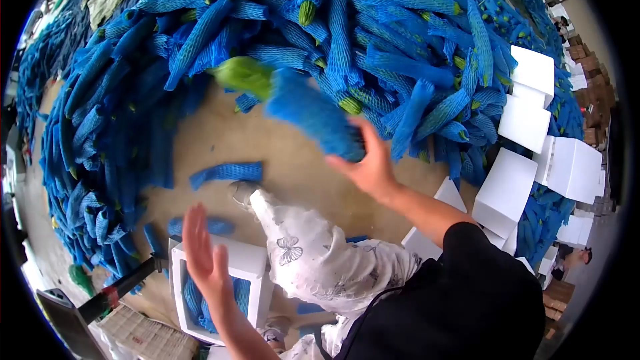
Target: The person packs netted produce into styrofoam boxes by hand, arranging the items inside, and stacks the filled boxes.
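Note:
My right hand [370,167] grips one end of a long green vegetable in a blue foam net sleeve [308,112]. The vegetable's bare green end points up and left, smeared by motion. My left hand [208,260] is raised with its fingers stretched out and holds nothing. Below it stands a white foam box [257,270], with several blue-sleeved vegetables [240,297] lying inside. A large heap of sleeved green vegetables [340,33] curves around in front of me, some with their green tips showing.
One loose blue sleeved piece [227,173] lies on the tan floor near my shoe. White foam boxes [505,187] are stacked at the right. A black-and-red bar with a dark panel [100,303] reaches in at the lower left, beside a woven mat [147,335].

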A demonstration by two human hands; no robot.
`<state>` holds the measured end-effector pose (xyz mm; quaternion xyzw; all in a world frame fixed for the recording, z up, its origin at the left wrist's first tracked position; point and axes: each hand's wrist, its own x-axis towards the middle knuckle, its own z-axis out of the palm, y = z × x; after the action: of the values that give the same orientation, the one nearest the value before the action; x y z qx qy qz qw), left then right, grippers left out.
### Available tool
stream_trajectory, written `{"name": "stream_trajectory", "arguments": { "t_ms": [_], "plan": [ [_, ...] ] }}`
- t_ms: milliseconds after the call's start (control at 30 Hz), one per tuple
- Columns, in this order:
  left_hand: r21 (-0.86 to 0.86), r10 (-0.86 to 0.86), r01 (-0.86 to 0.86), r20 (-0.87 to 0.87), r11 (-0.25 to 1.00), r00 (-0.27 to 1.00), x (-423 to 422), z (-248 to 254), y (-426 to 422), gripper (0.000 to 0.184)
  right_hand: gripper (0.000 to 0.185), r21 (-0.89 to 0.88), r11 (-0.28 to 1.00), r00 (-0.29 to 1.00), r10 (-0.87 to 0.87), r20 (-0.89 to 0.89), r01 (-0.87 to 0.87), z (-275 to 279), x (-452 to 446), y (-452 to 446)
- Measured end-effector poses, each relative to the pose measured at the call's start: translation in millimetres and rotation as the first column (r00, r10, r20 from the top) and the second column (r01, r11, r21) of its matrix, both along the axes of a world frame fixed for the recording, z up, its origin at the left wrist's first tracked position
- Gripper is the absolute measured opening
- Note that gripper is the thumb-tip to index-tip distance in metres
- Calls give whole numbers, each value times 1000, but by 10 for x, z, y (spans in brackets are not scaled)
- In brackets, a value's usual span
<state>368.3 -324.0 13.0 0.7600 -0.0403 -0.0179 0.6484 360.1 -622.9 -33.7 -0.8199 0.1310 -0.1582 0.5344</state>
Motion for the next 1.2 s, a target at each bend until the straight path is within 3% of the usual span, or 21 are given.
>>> {"name": "stream_trajectory", "arguments": {
  "t_ms": [33, 67, 100, 133, 167, 200, 233, 267, 333, 400, 467, 533, 600, 700, 800, 833, 900, 1000, 1067, 1133, 1200],
  "plan": [
    [-341, -50, 21, -75, 940, 996, 147, 29, -274, 57, 61, -25, 979, 974, 205, 99, -204, -7, 116, 233],
    [-640, -120, 11, -126, 769, 985, 270, 53, -473, 59, 60, -177, 870, 854, 488, 181, -459, 212, 309, 375],
    [-527, 155, -184, -99, 830, 983, 389, 24, -599, 63, 58, -186, 837, 820, 544, 180, -515, 367, 431, 435],
    [-358, 316, -394, -257, 847, 913, 561, 130, -419, 63, 52, -336, 909, 903, 341, 262, -246, 191, 835, 185],
    [-452, 404, -479, -259, 752, 878, 582, 158, 259, 52, 49, -441, 897, 915, 159, 370, 23, -179, 1479, -118],
    [-716, 191, -285, -211, 637, 959, 428, 143, 781, 47, 59, -575, 747, 883, -33, 469, 334, -549, 1850, -507],
    [-672, 210, -231, -115, 704, 971, 212, 291, 1066, 47, 74, -706, 650, 959, -211, 189, 282, -724, 2089, -859],
    [-558, 332, -335, -111, 760, 937, -78, 444, 1389, 53, 90, -598, 771, 957, -290, -20, 221, -1176, 2346, -1286],
    [-84, 735, -755, -178, 651, 654, -779, 628, 1915, 63, 108, -682, 711, 878, -425, -221, 173, -2184, 2680, -2126],
    [385, 797, -722, -62, 575, 601, -1180, 813, 1985, 69, 100, -617, 757, 860, -446, -248, 214, -2203, 2665, -2074],
    [657, 815, -575, -108, 488, 569, -1606, 747, 2093, 69, 92, -488, 823, 894, -415, -167, 291, -2122, 2518, -1972],
    [659, 773, -480, -257, 579, 580, -1762, 678, 2093, 70, 85, -339, 886, 930, -360, -76, 315, -2024, 2206, -1845],
    [719, 582, -192, -343, 667, 738, -1886, 446, 2049, 67, 78, -275, 931, 967, -252, -17, 238, -1842, 1694, -1506],
    [654, 388, 5, -455, 757, 802, -1770, 43, 1773, 60, 76, -321, 946, 997, 59, 53, -39, -1426, 1003, -788],
    [727, 244, 132, -387, 674, 889, -1633, -390, 1549, 60, 65, -287, 835, 872, 489, 0, -469, -754, 876, 215],
    [762, 223, 76, -282, 644, 933, -1662, -493, 1667, 60, 65, -149, 779, 790, 612, -32, -609, -390, 863, 613],
    [795, 215, 6, -171, 607, 961, -1759, -456, 1781, 62, 65, -159, 494, 501, 865, -5, -855, 217, 899, 1344],
    [832, 335, -66, -148, 550, 930, -2068, -372, 1813, 65, 64, -425, 96, 129, 990, -50, -900, 818, 669, 2367],
    [812, 343, -134, -86, 568, 935, -2273, -407, 1873, 63, 63, -526, -17, 26, 997, -74, -850, 995, 434, 2800],
    [846, 383, -239, 44, 477, 923, -2461, -403, 1914, 55, 64, -426, -46, 9, 992, -126, -903, 1228, 164, 3027],
    [865, 419, -261, 65, 429, 906, -2492, -359, 1989, 47, 62, -185, 32, 46, 997, -68, -982, 1258, -38, 3039]
  ]
}}
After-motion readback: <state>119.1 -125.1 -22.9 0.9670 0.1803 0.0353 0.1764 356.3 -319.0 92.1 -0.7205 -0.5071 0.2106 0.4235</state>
